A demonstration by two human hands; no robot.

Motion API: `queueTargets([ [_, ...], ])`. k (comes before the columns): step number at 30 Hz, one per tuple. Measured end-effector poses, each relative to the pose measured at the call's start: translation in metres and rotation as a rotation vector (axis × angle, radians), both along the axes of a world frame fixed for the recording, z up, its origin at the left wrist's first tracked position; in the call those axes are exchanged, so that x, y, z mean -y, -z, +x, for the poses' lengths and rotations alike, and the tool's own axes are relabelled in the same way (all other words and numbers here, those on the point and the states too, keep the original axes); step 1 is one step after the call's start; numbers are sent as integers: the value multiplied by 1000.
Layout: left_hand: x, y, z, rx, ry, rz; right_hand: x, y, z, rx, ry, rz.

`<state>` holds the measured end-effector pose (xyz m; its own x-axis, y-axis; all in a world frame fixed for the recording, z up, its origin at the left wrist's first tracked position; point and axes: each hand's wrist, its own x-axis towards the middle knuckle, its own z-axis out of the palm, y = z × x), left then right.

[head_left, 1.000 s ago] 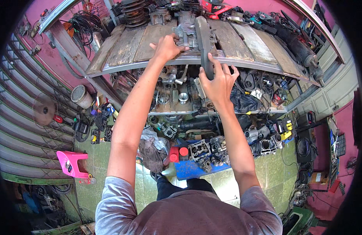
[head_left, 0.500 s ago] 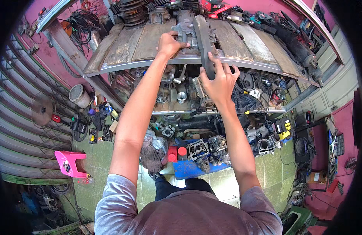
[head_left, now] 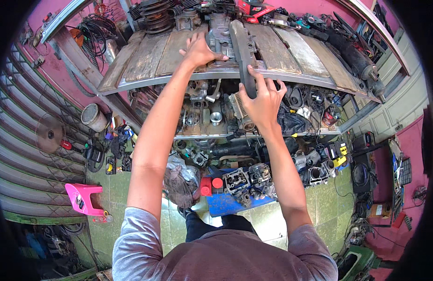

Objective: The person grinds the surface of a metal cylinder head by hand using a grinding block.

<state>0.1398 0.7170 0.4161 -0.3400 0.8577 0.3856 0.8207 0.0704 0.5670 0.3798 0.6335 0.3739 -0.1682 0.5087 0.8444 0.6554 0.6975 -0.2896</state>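
Observation:
A long dark grey metal part (head_left: 242, 49) lies across the front edge of a wooden plank workbench (head_left: 146, 56), overhanging it. My right hand (head_left: 261, 100) grips the near end of this part, fingers wrapped around it. My left hand (head_left: 197, 49) rests flat on the bench top, fingers against a grey engine casting (head_left: 219, 30) just left of the long part. Both arms reach up and forward from my grey-sleeved shoulders.
A lower shelf (head_left: 216, 126) under the bench holds several engine parts. More engine blocks (head_left: 247, 180) and a blue tray sit on the green tiled floor. A pink stool (head_left: 83, 199), a fan (head_left: 50, 136) and a metal can (head_left: 93, 117) stand at left; tools crowd the right.
Both hands stay on the same parts. The view has shifted slightly, and my right hand has settled lower on the long part's near end.

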Motion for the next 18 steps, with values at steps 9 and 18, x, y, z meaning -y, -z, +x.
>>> queueTargets([
  [9, -33, -17, -39, -242, 283, -218, -1, -1, 6, 13, -24, -6],
  [18, -55, -24, -46, -322, 387, -229, -2, -4, 12, 33, 4, -11],
])
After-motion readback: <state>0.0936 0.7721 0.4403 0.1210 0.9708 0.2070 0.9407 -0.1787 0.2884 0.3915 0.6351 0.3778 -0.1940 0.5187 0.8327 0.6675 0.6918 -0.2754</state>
